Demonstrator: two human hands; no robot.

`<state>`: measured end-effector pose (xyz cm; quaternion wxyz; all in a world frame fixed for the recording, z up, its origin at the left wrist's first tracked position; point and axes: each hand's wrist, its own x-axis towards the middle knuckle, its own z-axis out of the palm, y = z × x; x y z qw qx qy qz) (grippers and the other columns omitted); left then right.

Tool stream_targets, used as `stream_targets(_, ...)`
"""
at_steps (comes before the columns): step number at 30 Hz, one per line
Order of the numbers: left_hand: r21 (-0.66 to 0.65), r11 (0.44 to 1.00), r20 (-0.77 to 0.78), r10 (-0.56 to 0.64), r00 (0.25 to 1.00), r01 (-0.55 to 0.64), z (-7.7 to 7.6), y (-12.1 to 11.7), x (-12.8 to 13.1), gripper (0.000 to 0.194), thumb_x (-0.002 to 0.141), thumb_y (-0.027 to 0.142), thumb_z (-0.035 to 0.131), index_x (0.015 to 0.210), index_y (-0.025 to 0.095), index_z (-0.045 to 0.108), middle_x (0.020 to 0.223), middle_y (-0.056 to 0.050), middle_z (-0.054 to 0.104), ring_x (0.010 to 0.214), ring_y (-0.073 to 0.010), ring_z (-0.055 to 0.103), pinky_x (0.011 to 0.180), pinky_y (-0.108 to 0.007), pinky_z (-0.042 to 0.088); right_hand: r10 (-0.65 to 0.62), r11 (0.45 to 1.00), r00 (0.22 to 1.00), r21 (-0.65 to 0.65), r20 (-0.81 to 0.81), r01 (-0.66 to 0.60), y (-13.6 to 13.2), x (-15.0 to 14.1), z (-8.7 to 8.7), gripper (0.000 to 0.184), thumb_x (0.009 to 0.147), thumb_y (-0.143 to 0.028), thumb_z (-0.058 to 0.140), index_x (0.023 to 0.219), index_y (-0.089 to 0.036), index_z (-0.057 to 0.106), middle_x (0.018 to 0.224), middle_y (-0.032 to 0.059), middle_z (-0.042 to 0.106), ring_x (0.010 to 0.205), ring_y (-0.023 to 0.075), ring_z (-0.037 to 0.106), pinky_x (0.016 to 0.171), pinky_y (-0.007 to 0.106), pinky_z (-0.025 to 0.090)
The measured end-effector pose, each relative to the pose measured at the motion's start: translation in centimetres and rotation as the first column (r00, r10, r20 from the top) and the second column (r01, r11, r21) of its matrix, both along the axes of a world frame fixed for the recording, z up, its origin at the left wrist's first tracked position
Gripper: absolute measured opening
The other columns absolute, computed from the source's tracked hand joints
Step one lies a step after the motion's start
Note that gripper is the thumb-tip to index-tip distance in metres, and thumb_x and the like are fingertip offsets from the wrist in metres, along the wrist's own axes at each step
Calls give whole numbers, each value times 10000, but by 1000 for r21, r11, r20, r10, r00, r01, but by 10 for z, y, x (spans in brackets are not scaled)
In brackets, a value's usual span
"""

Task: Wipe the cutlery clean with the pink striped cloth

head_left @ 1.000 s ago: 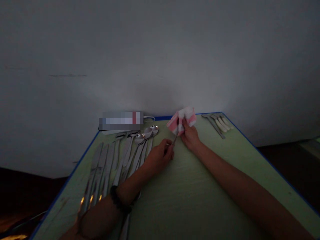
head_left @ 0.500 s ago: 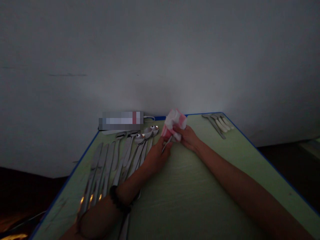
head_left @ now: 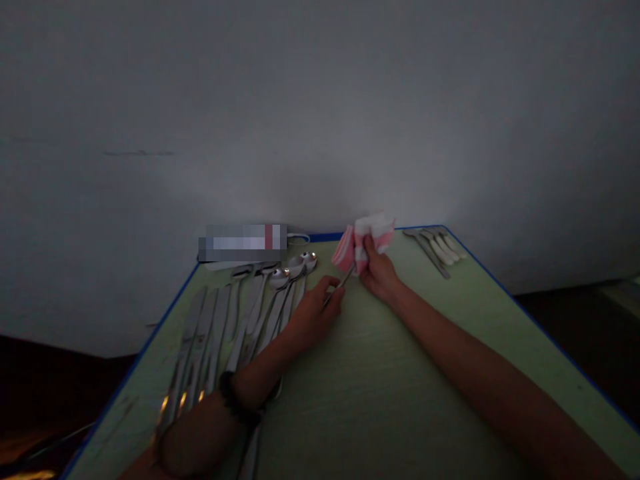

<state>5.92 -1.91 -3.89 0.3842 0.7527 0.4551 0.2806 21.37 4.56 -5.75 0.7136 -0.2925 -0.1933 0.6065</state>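
Note:
My left hand [head_left: 316, 308], with a dark beaded bracelet at the wrist, is closed round the slim handle of a metal piece of cutlery [head_left: 346, 276]. The far end of that piece is hidden in a pink and white cloth [head_left: 373, 230], so its kind does not show. My right hand [head_left: 381, 273] grips the cloth, thumb on top, around the hidden end. Below and left of my left hand lie several spoons [head_left: 279, 278], partly covered by my forearm. Several table knives [head_left: 193, 327] lie side by side farther left.
A small group of cutlery with pale handles [head_left: 440, 251], beside one longer metal piece [head_left: 431, 255], lies at the table's back right. A blurred-out box [head_left: 243, 243] with a white cable [head_left: 300, 237] stands at the back left. The green table [head_left: 400, 400] meets a grey wall [head_left: 320, 120].
My right hand and the cloth have slid a little right, away from my left hand. More of the metal handle shows between the hands, and the cloth is more spread out.

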Motion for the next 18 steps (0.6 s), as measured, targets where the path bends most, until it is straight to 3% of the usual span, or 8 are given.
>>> stream_targets(5, -14, 1000, 39, 20, 999, -20, -3, 1, -1, 271, 869, 411, 389, 983, 181, 476, 590, 37, 522, 529, -123, 519, 490, -213, 374, 189, 982, 973, -42, 130, -185, -5, 1, -1, 287, 611, -290, 745, 818, -145, 609, 657, -15, 645, 558, 97, 564, 563, 227, 489)
stream_targets(9, -12, 999, 48, 32, 998, -31, -3, 0, 0, 271, 862, 408, 404, 966, 175, 496, 597, 31, 522, 544, -128, 517, 504, -220, 383, 294, 956, 947, -47, 126, -290, -6, 4, 0, 298, 587, -227, 751, 832, -138, 605, 656, -9, 654, 563, 111, 573, 559, 235, 491)
stream_targets(12, -32, 998, 67, 51, 996, -49, -1, 0, 1, 280, 854, 412, 417, 959, 169, 507, 625, 20, 538, 564, -131, 526, 515, -224, 393, 282, 958, 957, -68, 61, -278, -4, 8, 3, 251, 588, -108, 697, 819, -134, 602, 668, -8, 666, 583, 113, 591, 596, 227, 505)
stream_targets(16, -53, 994, 99, 102, 990, -97, 0, 1, 1, 302, 852, 420, 419, 977, 159, 505, 619, 20, 530, 545, -122, 513, 492, -216, 378, 249, 965, 962, -61, -111, -257, -2, 12, 7, 189, 669, -141, 540, 850, -135, 596, 749, 27, 689, 646, 150, 628, 658, 278, 534)
stream_targets(18, -76, 992, 128, 109, 986, -100, 0, 1, 1, 304, 852, 420, 419, 973, 154, 503, 595, 30, 509, 511, -110, 486, 470, -207, 360, 245, 963, 962, -84, -122, -256, 0, 13, 7, 206, 674, -139, 497, 856, -132, 593, 744, 39, 689, 637, 167, 632, 648, 299, 542)
